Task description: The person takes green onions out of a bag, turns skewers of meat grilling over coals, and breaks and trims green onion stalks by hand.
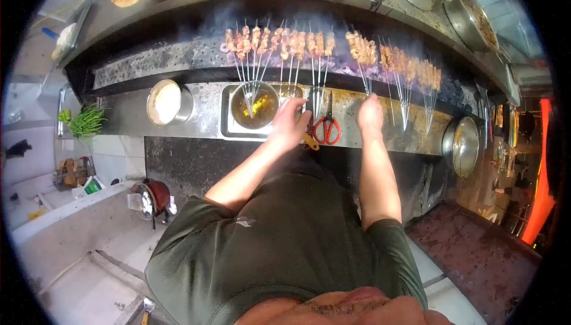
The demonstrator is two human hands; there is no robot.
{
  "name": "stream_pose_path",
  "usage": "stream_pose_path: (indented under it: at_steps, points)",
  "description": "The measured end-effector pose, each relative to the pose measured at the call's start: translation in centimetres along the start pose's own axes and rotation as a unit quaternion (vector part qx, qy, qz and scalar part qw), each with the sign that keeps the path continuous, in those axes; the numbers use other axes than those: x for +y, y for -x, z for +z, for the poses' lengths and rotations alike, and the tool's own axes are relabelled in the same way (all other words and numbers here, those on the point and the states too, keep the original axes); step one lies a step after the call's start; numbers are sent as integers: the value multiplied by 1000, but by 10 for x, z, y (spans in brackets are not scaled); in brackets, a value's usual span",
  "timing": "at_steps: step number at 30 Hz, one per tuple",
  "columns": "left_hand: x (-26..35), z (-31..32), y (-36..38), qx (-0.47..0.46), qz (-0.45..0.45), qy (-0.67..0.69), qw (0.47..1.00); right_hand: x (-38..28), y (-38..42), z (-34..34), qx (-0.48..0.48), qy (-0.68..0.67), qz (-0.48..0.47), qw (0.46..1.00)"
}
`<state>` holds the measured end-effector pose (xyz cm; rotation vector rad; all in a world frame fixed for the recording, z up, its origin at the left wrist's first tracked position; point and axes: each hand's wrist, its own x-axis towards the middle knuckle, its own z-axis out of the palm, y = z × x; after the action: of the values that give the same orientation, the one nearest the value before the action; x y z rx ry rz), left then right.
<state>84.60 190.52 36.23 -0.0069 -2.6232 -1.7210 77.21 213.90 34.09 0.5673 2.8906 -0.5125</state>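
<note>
My right hand (370, 114) is closed around the lower ends of a bunch of meat skewers (361, 48), with the meat over the coals. At the near ledge, my left hand (289, 125) has its fingers bent around the handle ends of another group of meat skewers (294, 44); part of the grip is hidden. Left of it, a metal pot of yellowish liquid (254, 116) stands in a steel tray (228, 130), with skewer ends fanned above it. Red-handled scissors (328, 130) lie between my hands, beside a yellow-handled tool (310, 141).
More meat skewers (410, 69) lie across the smoking grill (154, 60) on the right. A white-filled container (166, 102) and green herbs (87, 121) sit at left. A metal bowl (464, 146) is at the right end; large pots (473, 15) line the back.
</note>
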Motion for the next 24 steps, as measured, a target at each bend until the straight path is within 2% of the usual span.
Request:
stream_pose_path:
  at_steps: [1,2,4,5,6,9,13,17,18,22,24]
  points:
    - [0,-2,0,-1,-11,-4,1000,6,0,-2,5,-11,-16,1000]
    - [2,-3,0,-1,-29,-8,1000,17,-2,3,38,-16,-72,997]
    - [6,-3,1,10,-28,-14,999,36,-9,16,-74,-235,-52,968]
    - [7,-2,1,16,-28,-18,999,45,-11,22,-131,-341,-41,930]
    - [7,-1,1,23,4,-65,998,21,11,-10,-223,-508,60,830]
    - [10,10,-1,34,10,-82,996,40,-8,8,-370,-673,78,636]
    - [14,25,-4,37,-8,-119,992,54,-23,34,-428,-733,89,521]
    - [18,40,-9,42,-8,-174,984,69,-32,48,-462,-768,72,437]
    - [20,44,-13,48,-4,-186,981,71,-35,47,-485,-776,65,397]
    - [24,60,-23,81,2,-288,954,78,-40,45,-473,-784,73,396]
    - [22,62,-28,149,11,-318,936,78,-43,48,-490,-781,77,378]
